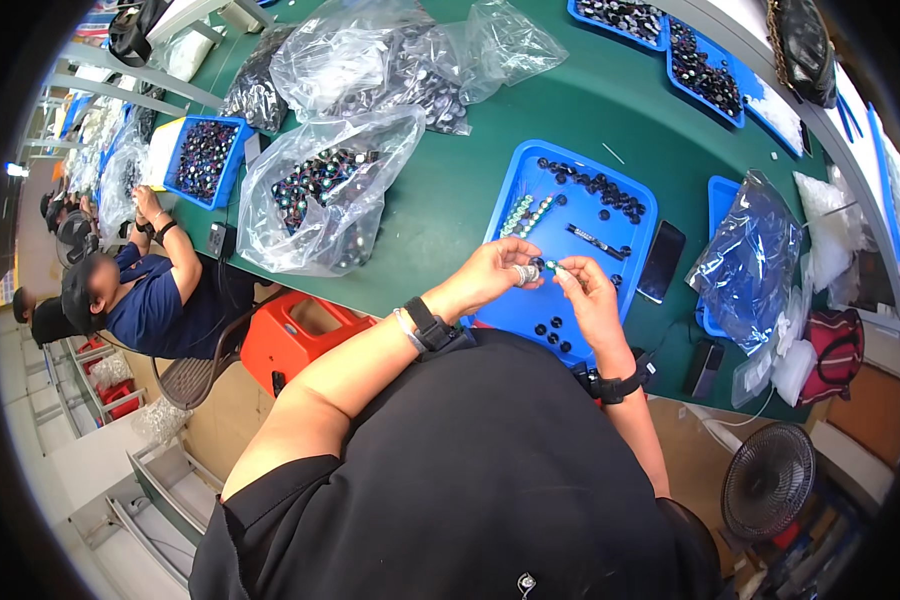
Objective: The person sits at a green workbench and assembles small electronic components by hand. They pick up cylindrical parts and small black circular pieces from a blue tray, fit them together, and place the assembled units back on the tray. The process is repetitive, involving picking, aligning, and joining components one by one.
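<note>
Over the near half of a blue tray point(630, 186) my two hands almost meet. My left hand point(497, 274) is closed, with light wrapping on a fingertip, and pinches a small round black part point(538, 264). Fingers bent, my right hand point(588, 292) pinches a small part with a green face right beside it; its exact kind is too small to tell. In the tray, several black round parts point(610, 190) lie at the far side and more point(553, 330) near the front. Green-faced pieces with thin wires point(518, 215) lie in rows at the left, and a black marker point(596, 241) at the right.
A phone point(662, 262) lies right of the tray. Clear bags of parts point(320, 190) cover the left of the green table point(440, 190). Blue bins point(705, 65) stand at the far right. A co-worker point(165, 290) sits at left beside a red stool point(295, 340). A fan point(767, 480) stands lower right.
</note>
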`<state>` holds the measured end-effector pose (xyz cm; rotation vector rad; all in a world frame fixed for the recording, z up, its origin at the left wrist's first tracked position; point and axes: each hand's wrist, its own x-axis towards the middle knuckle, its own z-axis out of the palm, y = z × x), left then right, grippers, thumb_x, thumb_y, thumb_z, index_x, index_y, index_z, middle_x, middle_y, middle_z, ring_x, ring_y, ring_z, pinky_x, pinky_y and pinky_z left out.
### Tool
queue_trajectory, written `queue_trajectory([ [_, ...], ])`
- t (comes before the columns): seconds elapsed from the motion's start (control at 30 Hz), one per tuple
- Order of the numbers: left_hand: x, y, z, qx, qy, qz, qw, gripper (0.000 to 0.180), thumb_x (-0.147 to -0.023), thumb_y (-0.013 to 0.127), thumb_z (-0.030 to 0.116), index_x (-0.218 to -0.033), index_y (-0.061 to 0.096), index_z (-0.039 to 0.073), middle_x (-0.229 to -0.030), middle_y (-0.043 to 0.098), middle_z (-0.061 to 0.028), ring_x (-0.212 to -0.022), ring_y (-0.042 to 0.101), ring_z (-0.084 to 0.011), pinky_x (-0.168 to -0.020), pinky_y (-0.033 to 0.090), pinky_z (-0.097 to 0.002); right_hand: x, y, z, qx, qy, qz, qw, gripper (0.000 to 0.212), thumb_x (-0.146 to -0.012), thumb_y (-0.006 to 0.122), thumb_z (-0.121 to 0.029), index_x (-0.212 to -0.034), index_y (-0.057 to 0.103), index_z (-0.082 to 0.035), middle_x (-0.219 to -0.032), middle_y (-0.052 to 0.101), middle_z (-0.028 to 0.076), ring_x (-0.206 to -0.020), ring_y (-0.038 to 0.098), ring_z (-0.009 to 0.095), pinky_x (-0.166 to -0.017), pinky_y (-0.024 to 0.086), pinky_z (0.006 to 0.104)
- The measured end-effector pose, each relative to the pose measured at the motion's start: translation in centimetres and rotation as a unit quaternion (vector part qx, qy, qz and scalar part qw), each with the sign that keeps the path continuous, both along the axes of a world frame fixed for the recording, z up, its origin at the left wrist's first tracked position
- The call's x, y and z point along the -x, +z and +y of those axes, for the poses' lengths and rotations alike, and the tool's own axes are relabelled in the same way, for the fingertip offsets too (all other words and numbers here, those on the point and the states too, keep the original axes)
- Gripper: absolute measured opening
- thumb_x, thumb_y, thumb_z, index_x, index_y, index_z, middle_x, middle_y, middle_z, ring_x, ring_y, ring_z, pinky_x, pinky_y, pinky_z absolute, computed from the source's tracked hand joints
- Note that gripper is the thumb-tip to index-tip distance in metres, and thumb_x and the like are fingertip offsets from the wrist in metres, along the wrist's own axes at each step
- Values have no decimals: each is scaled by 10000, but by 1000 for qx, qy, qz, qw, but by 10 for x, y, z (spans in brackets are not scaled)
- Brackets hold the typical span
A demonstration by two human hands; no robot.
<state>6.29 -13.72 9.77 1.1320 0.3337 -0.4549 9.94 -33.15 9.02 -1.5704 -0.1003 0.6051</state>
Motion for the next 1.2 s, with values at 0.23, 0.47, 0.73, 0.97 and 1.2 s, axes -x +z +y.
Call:
queue_trajectory([
  [0.23, 4, 5, 0, -29, -53, -16, 998, 447, -834, 543, -25, -1278, 493, -47, -1014, 610, -76, -951, 591, -130, -875, 468, -265, 2, 3, 1, 38, 35, -40, 998, 105, -909, 601, -109, -973, 611, -27, -743, 535, -49, -643, 433, 22, -560, 363, 192],
  [0.47, 7, 3, 1, -36, -59, -23, 997, 460, -805, 559, -19, -1264, 522, -27, -940, 601, -40, -871, 560, -91, -819, 464, -239, 2, -4, 4, 79, 61, -61, 993, 117, -897, 619, -122, -954, 618, -20, -719, 547, -50, -603, 432, 22, -516, 349, 200],
  [0.73, 12, -9, -4, -67, -21, -8, 997, 381, -837, 628, 45, -1203, 563, -35, -971, 621, -57, -883, 579, -108, -806, 477, -247, 3, -24, 4, 71, 56, 40, 995, 138, -894, 605, -98, -963, 626, 20, -757, 615, 0, -650, 514, 51, -563, 411, 217],
  [0.97, 13, -21, -5, -238, -48, -58, 968, 201, -861, 636, 89, -1032, 617, -15, -925, 666, -106, -859, 627, -166, -781, 500, -301, 10, -8, 13, 155, 116, 23, 981, 201, -893, 565, -89, -1031, 627, 43, -761, 646, 45, -616, 547, 68, -547, 448, 233],
  [1.2, 6, -25, 0, -369, 78, -116, 919, 191, -871, 573, 50, -1047, 602, -18, -910, 669, -115, -765, 639, -193, -698, 514, -328, 23, 21, 33, 132, 81, 59, 986, 189, -901, 535, -83, -1019, 616, 40, -811, 663, 87, -586, 589, 102, -517, 474, 242],
])
